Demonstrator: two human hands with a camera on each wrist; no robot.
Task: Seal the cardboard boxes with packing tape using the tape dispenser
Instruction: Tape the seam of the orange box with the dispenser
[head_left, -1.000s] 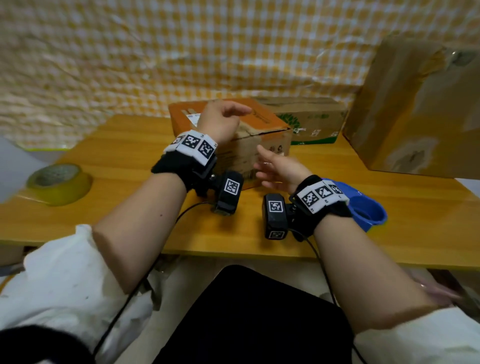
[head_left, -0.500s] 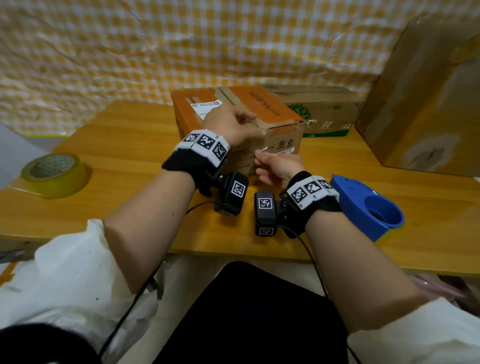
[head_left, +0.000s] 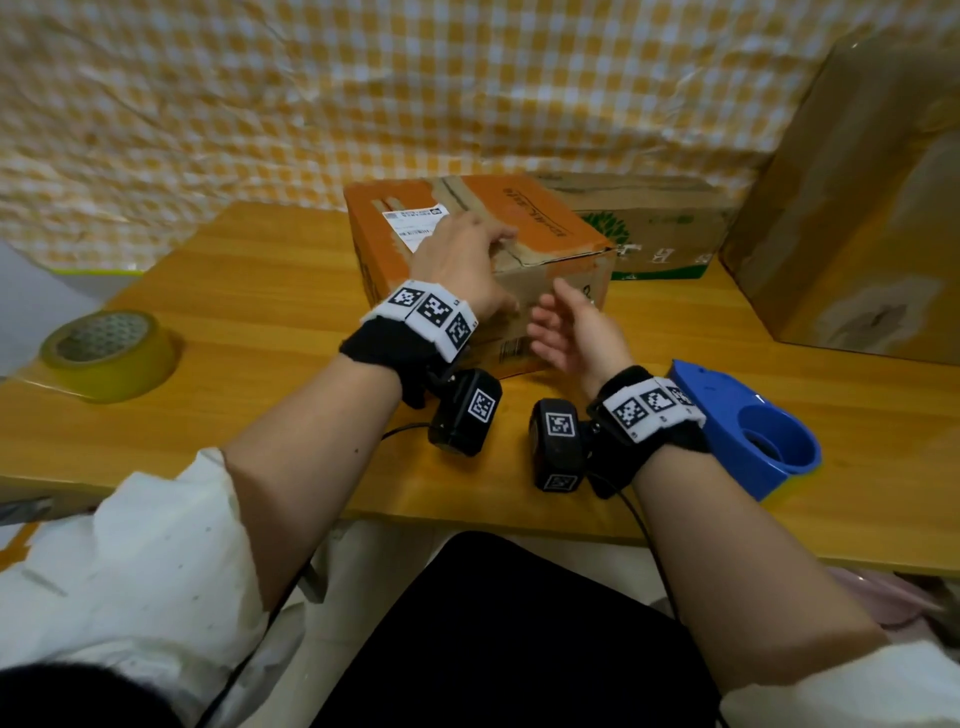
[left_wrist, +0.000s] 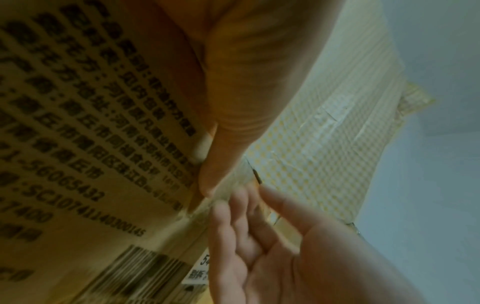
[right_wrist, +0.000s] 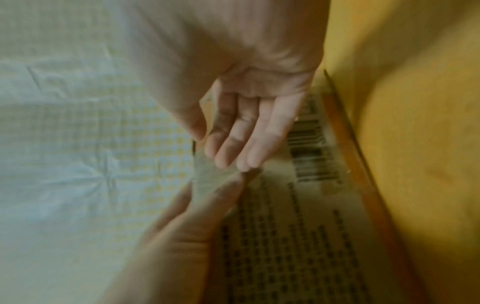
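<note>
An orange cardboard box (head_left: 540, 218) with a white label stands mid-table. My left hand (head_left: 498, 270) lies over its top front edge, fingers on the lid and thumb pressed on the printed front face (left_wrist: 91, 144). My right hand (head_left: 548, 317) hovers just in front of that face, fingers straight, palm turned toward the left hand, holding nothing. The right wrist view shows the straight fingers (right_wrist: 246, 133) close to my left thumb (right_wrist: 207, 205). The blue tape dispenser (head_left: 748, 431) lies on the table just right of my right wrist, untouched.
A yellowish tape roll (head_left: 109, 353) lies at the left end of the wooden table (head_left: 260, 415). A box with green print (head_left: 660, 228) stands behind the orange one. A tall brown box (head_left: 857, 208) fills the right side. A checked cloth hangs behind.
My right hand's fingers, curled at the box front half a second ago, have straightened. My left hand has stayed at the box's top front edge.
</note>
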